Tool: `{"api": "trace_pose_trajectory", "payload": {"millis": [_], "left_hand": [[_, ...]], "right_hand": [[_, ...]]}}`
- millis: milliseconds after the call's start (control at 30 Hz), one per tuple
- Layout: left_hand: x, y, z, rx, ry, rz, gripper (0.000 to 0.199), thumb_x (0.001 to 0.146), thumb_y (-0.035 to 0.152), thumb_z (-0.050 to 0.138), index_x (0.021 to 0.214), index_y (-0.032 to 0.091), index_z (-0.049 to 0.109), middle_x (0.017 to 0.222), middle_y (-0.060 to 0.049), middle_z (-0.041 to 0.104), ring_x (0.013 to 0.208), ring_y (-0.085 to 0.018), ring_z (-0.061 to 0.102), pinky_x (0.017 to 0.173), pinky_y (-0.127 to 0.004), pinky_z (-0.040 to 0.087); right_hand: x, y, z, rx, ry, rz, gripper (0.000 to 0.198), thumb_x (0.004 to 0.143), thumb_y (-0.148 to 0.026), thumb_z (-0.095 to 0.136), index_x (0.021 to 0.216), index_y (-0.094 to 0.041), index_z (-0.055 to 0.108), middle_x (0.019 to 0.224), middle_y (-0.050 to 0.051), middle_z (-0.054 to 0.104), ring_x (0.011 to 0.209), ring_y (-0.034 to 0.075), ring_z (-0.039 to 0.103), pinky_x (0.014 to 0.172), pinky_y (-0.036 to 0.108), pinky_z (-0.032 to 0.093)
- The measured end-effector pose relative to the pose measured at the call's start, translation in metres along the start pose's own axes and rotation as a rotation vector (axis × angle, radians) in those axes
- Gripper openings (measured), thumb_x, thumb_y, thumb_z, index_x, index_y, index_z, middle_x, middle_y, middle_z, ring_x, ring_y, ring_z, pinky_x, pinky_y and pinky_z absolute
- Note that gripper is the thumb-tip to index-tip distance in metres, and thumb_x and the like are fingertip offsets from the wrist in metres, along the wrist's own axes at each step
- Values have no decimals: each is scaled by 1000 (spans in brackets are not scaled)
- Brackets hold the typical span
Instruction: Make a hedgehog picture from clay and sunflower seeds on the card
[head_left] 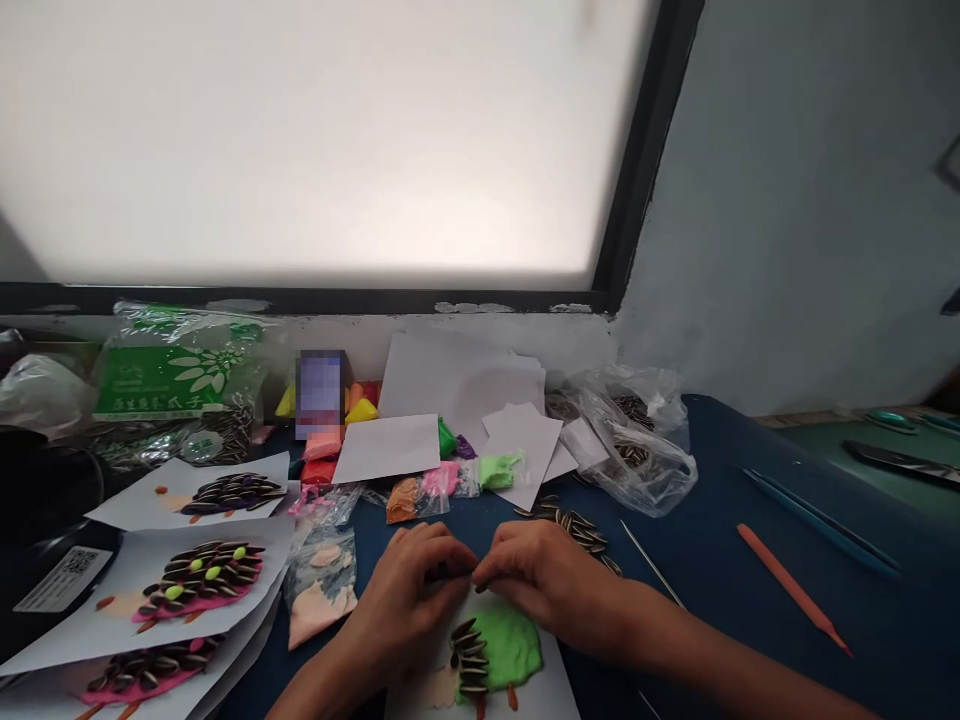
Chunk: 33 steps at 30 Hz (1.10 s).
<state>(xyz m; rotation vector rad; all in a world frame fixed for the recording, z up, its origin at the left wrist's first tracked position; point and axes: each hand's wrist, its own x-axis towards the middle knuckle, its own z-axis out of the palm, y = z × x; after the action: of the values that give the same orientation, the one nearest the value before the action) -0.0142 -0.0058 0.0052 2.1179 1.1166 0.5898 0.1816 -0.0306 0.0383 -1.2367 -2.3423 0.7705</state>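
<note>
My left hand point(420, 575) and my right hand point(547, 575) meet above a white card, fingers bent and tips close together. A small dark sunflower seed point(481, 588) shows at my right fingertips; what my left fingers pinch is hidden. Below them on the card point(559, 690) lies a flattened green clay shape point(514, 650). Several striped sunflower seeds point(470, 660) stand in rows on its left side, beside a beige clay patch point(436, 690). Small brown clay legs point(512, 697) stick out underneath. Loose sunflower seeds point(577, 525) lie just beyond my right hand.
Finished-looking seed-and-clay cards point(202, 580) are stacked at left. Packets of coloured clay point(322, 590), white paper point(390, 450) and a bag of seeds point(637, 450) line the back. Right of my arm lie an orange clay tool point(791, 585), blue tweezers point(825, 520) and a thin metal rod point(651, 562).
</note>
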Motion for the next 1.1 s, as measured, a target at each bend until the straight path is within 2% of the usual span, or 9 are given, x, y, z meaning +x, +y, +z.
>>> {"api": "trace_pose_trajectory", "payload": {"millis": [167, 333, 600, 733, 833, 967, 1100], "left_hand": [[-1, 0, -1, -20, 13, -7, 18, 82, 24, 53, 81, 22, 71, 83, -4, 66, 83, -20, 57, 77, -32, 40], [-1, -1, -1, -27, 7, 1, 18, 83, 25, 53, 82, 22, 71, 84, -4, 66, 82, -19, 57, 75, -31, 40], [-2, -1, -1, -27, 3, -2, 18, 84, 24, 53, 80, 22, 71, 85, -4, 66, 84, -21, 56, 77, -32, 40], [-1, -4, 1, -66, 15, 2, 19, 83, 26, 52, 80, 21, 70, 84, -5, 65, 82, -20, 55, 76, -33, 40], [-2, -6, 2, -130, 69, 7, 22, 84, 27, 48, 82, 21, 69, 83, -5, 63, 79, -20, 54, 72, -32, 41], [-4, -5, 1, -193, 108, 11, 17, 80, 25, 51, 84, 20, 67, 80, -3, 59, 77, -19, 54, 70, -30, 41], [-2, -5, 2, -132, 129, 27, 11, 76, 22, 60, 83, 20, 68, 79, -3, 62, 78, -19, 55, 72, -31, 41]], "right_hand": [[0, -1, 4, 127, 57, 44, 24, 80, -3, 63, 89, -21, 77, 83, 0, 73, 77, 13, 66, 72, 20, 47], [-3, 0, 9, 123, 110, 44, 21, 77, -3, 66, 85, -19, 76, 82, 0, 71, 74, 12, 64, 69, 20, 46], [-7, -1, 17, 133, 109, 21, 24, 78, -2, 61, 84, -19, 76, 78, 1, 68, 71, 12, 62, 65, 20, 44], [-6, 0, 17, 142, 149, -8, 22, 82, -7, 59, 86, -20, 75, 80, 1, 68, 74, 13, 63, 68, 22, 45], [-4, 1, 12, 180, 232, 45, 19, 84, -10, 58, 85, -20, 73, 81, 1, 69, 75, 13, 62, 68, 22, 45], [0, 2, 8, 237, 274, 186, 15, 81, -10, 59, 81, -18, 72, 72, -1, 67, 63, 12, 58, 59, 20, 42], [1, 3, 11, 256, 277, 195, 14, 82, -11, 59, 81, -17, 71, 73, 0, 67, 64, 12, 58, 60, 21, 42]]}}
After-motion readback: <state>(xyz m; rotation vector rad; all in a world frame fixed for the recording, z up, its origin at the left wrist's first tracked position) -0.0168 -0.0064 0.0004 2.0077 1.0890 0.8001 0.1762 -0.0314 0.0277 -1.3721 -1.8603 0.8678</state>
